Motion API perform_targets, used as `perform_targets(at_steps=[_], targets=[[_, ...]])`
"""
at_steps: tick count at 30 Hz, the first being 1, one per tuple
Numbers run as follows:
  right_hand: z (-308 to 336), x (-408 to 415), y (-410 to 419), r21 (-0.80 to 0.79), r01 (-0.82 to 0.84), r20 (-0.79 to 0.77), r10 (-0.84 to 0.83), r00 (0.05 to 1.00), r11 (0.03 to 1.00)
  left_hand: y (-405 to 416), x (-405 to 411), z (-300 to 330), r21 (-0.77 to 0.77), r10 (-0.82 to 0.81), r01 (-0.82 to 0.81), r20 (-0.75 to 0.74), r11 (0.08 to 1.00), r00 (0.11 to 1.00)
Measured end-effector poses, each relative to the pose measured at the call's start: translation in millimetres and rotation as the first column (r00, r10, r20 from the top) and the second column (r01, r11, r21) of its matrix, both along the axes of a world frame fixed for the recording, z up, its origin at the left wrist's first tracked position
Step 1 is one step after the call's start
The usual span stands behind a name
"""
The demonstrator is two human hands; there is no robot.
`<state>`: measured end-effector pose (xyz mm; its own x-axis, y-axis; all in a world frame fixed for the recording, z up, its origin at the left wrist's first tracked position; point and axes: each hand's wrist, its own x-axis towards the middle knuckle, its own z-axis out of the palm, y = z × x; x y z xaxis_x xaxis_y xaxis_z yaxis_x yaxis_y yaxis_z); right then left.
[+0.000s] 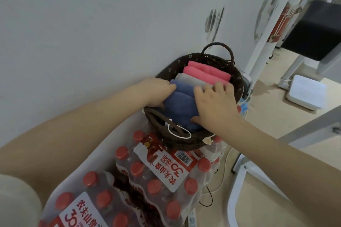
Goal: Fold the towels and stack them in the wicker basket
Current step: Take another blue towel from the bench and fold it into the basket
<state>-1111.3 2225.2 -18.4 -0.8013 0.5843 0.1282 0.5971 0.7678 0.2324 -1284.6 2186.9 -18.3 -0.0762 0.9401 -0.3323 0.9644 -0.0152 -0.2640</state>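
We're seating the blue towel [180, 104] into the wicker basket [238, 77]; left hand [156, 91] is gripping its edge at 9 o'clock, fingertips tucked under the fold; right hand [214, 104] is lying across the 3 o'clock side, fingers spread and lightly curled, thumb hooking under the near edge at 6; we judge both hands are squaring the bundle so it's nesting against the row.

Towels are standing as a file front to back: blue nearest, grey towel [190, 80] behind it, pink towels [204, 72] at 12 o'clock; packing them on edge is likely keeping the folds from opening.

Basket is dark brown, round, coarse weave with a loop handle [217, 47] at 12 and a dotted fabric liner; it's sitting on a shrink-wrapped bottle pack [166, 171], red caps, glossy film, against the white wall [92, 24]; that base is looking uneven, so we're judging light pressing only. Towels are looking soft, plush, matte; rounded folds.
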Motion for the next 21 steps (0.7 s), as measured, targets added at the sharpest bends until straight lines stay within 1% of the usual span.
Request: perform_targets(at_steps=[1, 2, 3, 4, 5, 6, 7, 8, 9, 10, 11, 13, 15, 16, 17, 18, 19, 20, 21], targets=[[-4.1, -1.6, -0.7, 0.111, -0.123, -0.075, 0.132, 0.988, 0.986, -0.3, -0.2, -1.6, 0.023, -0.026, 0.027, -0.025, 0.999, 0.999], [-9.2, -3.1, 0.2, 0.223, -0.313, -0.128, 0.346, 0.929, 0.923, -3.4, 0.0, -1.0, 0.053, -0.049, 0.052, -0.052, 0.997, 0.997], [-12.5, -3.8, 2.2, 0.247, -0.507, -0.106, 0.543, 0.833, 0.826, -7.6, 0.0, 0.8, 0.106, -0.073, 0.081, -0.083, 0.991, 0.994], [-15.0, -4.2, 5.3, 0.214, -0.665, -0.076, 0.691, 0.718, 0.715, -11.2, -2.0, 2.2, 0.203, -0.112, 0.133, -0.110, 0.970, 0.988], [-16.3, -4.3, 9.6, 0.133, -0.752, -0.042, 0.761, 0.647, 0.646, -14.2, -4.0, 3.8, 0.321, -0.179, 0.211, -0.125, 0.923, 0.976], [-14.6, -5.0, 13.4, 0.033, -0.783, -0.020, 0.783, 0.621, 0.621, -16.8, -5.6, 5.8, 0.396, -0.232, 0.257, -0.109, 0.882, 0.966], [-12.6, -5.9, 16.4, -0.061, -0.778, 0.010, 0.780, 0.626, 0.625, -19.0, -7.0, 7.6, 0.407, -0.253, 0.249, -0.046, 0.879, 0.966], [-10.7, -8.3, 17.9, -0.145, -0.759, 0.072, 0.772, 0.631, 0.634, -20.6, -7.1, 9.4, 0.383, -0.257, 0.212, 0.068, 0.899, 0.964], [-7.2, -10.5, 17.8, -0.217, -0.720, 0.161, 0.752, 0.639, 0.659, -19.7, -7.0, 9.2, 0.291, -0.225, 0.172, 0.159, 0.941, 0.961], [-6.7, -13.3, 19.8, -0.252, -0.680, 0.227, 0.725, 0.650, 0.688, -17.7, -6.8, 7.8, 0.181, -0.187, 0.153, 0.188, 0.972, 0.964], [-4.3, -15.0, 19.9, -0.282, -0.627, 0.314, 0.687, 0.655, 0.726, -15.5, -5.3, 7.1, 0.096, -0.166, 0.152, 0.165, 0.984, 0.972], [-0.9, -17.3, 16.8, -0.264, -0.603, 0.463, 0.647, 0.606, 0.753, -12.2, -5.4, 2.9, 0.023, -0.151, 0.149, 0.093, 0.989, 0.984], [-3.0, -20.1, 12.3, -0.200, -0.640, 0.542, 0.628, 0.559, 0.742, -10.0, -3.8, -1.8, 0.028, -0.155, 0.154, 0.039, 0.988, 0.987], [-5.2, -22.1, 11.8, -0.189, -0.648, 0.575, 0.618, 0.536, 0.738, -9.1, -3.6, -3.4, 0.035, -0.149, 0.148, 0.022, 0.988, 0.989], [-6.6, -24.1, 11.4, -0.214, -0.628, 0.596, 0.609, 0.523, 0.748, -8.1, -3.7, -4.5, 0.026, -0.136, 0.135, 0.015, 0.990, 0.991], [-5.6, -24.9, 12.0, -0.281, -0.586, 0.571, 0.623, 0.534, 0.760, -8.1, -3.5, -5.0, 0.013, -0.126, 0.126, 0.020, 0.992, 0.992], [-2.1, -24.1, 13.2, -0.394, -0.522, 0.490, 0.654, 0.576, 0.756, -10.3, -4.2, -4.4, 0.013, -0.111, 0.111, 0.060, 0.994, 0.992], [2.4, -22.1, 15.3, -0.531, -0.448, 0.349, 0.668, 0.657, 0.719, -13.9, -6.7, -3.6, 0.046, -0.077, 0.070, 0.159, 0.996, 0.984], [7.5, -17.5, 16.5, -0.657, -0.381, 0.183, 0.629, 0.756, 0.650, -19.6, -8.9, -1.1, 0.086, -0.022, -0.005, 0.309, 0.996, 0.951]])
